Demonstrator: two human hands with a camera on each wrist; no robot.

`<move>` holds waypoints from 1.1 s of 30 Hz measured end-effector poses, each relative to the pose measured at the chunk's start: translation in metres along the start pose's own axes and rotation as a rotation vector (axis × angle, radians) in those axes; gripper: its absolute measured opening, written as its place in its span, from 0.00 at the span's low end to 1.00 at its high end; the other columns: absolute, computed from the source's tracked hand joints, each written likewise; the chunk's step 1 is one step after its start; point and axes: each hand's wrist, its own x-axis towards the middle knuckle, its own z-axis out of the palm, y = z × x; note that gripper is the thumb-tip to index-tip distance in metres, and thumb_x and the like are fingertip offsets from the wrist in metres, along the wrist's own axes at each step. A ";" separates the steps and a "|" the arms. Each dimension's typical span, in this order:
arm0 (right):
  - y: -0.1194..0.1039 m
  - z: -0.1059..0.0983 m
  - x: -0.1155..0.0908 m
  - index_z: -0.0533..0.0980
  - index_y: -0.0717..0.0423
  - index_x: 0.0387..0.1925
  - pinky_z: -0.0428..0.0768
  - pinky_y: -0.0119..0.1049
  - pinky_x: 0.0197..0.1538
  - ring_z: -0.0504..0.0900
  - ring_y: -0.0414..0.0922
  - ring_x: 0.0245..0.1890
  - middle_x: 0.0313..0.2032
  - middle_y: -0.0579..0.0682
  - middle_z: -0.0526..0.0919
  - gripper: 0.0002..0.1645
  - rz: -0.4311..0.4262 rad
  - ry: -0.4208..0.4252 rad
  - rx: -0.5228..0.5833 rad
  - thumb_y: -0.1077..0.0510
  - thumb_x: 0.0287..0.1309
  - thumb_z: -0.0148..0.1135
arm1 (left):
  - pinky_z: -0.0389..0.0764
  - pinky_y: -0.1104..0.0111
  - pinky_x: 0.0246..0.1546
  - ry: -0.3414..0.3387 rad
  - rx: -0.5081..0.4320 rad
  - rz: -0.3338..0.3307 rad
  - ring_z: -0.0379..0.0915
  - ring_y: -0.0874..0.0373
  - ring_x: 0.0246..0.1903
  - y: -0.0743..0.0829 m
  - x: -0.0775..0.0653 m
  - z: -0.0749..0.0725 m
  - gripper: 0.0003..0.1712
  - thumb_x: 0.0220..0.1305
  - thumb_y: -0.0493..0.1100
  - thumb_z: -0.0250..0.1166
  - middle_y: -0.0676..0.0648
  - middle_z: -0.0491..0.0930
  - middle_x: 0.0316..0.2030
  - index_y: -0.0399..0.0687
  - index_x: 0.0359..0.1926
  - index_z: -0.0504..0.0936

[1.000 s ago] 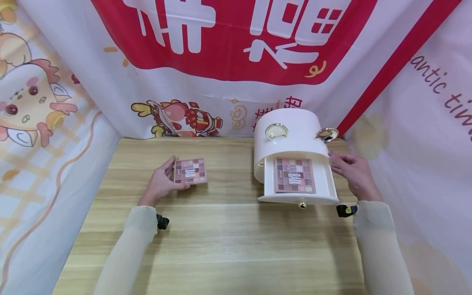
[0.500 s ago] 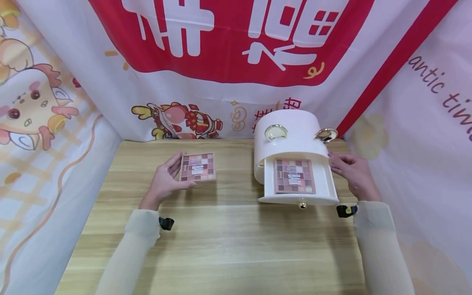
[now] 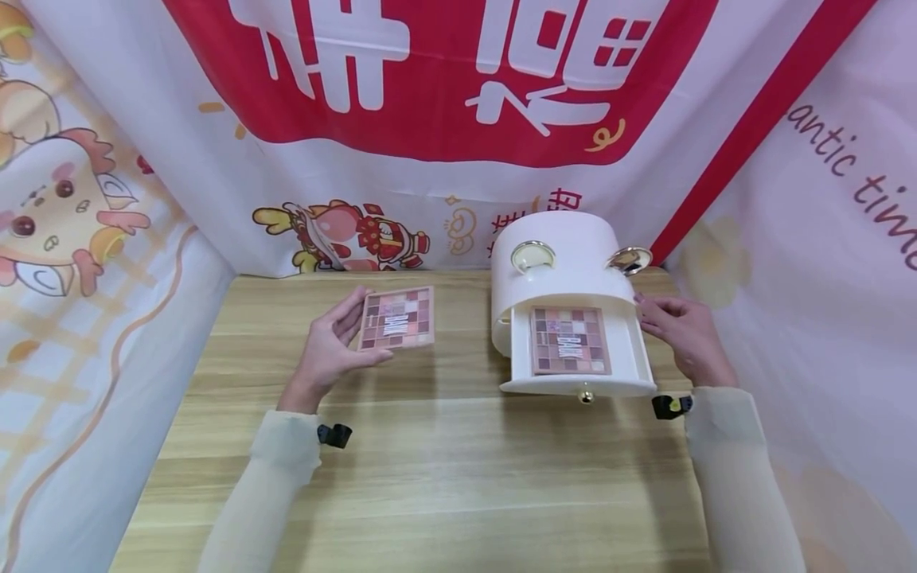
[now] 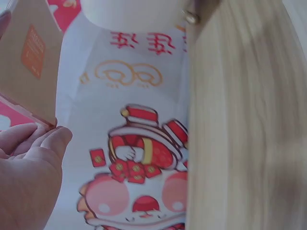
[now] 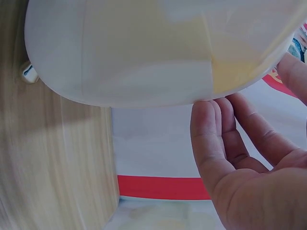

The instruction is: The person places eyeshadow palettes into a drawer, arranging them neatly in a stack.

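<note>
My left hand [image 3: 329,350] holds an eyeshadow palette [image 3: 398,318] by its left side, thumb at the near edge, raised slightly over the table. In the left wrist view the palette's plain tan back [image 4: 38,57] with an orange label faces the camera. A white rounded storage box [image 3: 562,239] stands at the back right, its drawer [image 3: 632,350] pulled out. Inside the drawer lies a similar palette [image 3: 569,342], face up. Against the box's right side rest the fingertips of my right hand [image 3: 684,330]; in the right wrist view these fingers [image 5: 204,124] touch its edge.
Two gold-rimmed ear-shaped pieces [image 3: 532,256] stick up on the box. A gold knob [image 3: 587,397] is on the drawer front. The wooden table [image 3: 458,469] meets printed cloth [image 3: 444,143] at the back and along both sides.
My left hand has lifted the palette off the table and carried it a little to the right, tilting it. The right hand and the box have stayed put.
</note>
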 end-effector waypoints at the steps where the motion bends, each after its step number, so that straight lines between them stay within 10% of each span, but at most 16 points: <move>1: 0.000 0.000 0.000 0.82 0.58 0.44 0.83 0.31 0.47 0.85 0.36 0.38 0.43 0.43 0.82 0.17 -0.004 0.000 0.007 0.51 0.58 0.73 | 0.64 0.72 0.67 -0.004 -0.011 0.017 0.54 0.50 0.73 0.002 0.000 0.003 0.65 0.39 0.31 0.84 0.44 0.57 0.76 0.40 0.77 0.56; 9: 0.000 -0.001 0.000 0.74 0.71 0.57 0.83 0.30 0.47 0.84 0.35 0.39 0.46 0.45 0.79 0.35 0.018 0.004 -0.070 0.47 0.60 0.71 | 0.64 0.67 0.68 -0.041 -0.079 0.095 0.56 0.49 0.72 0.015 0.001 0.023 0.63 0.39 0.27 0.82 0.43 0.58 0.75 0.41 0.76 0.59; 19: 0.002 -0.001 0.003 0.83 0.57 0.41 0.84 0.30 0.45 0.85 0.36 0.38 0.42 0.40 0.84 0.13 -0.014 0.004 0.023 0.53 0.59 0.73 | 0.67 0.65 0.67 -0.066 -0.236 0.095 0.58 0.46 0.72 0.031 0.002 0.047 0.63 0.38 0.24 0.80 0.37 0.57 0.74 0.32 0.75 0.56; 33: 0.001 -0.001 0.003 0.84 0.57 0.46 0.83 0.34 0.49 0.85 0.35 0.40 0.48 0.44 0.82 0.17 -0.004 0.006 -0.011 0.52 0.59 0.73 | 0.73 0.62 0.62 -0.091 -0.454 0.049 0.61 0.43 0.70 0.057 -0.002 0.088 0.60 0.40 0.21 0.74 0.35 0.60 0.73 0.28 0.75 0.53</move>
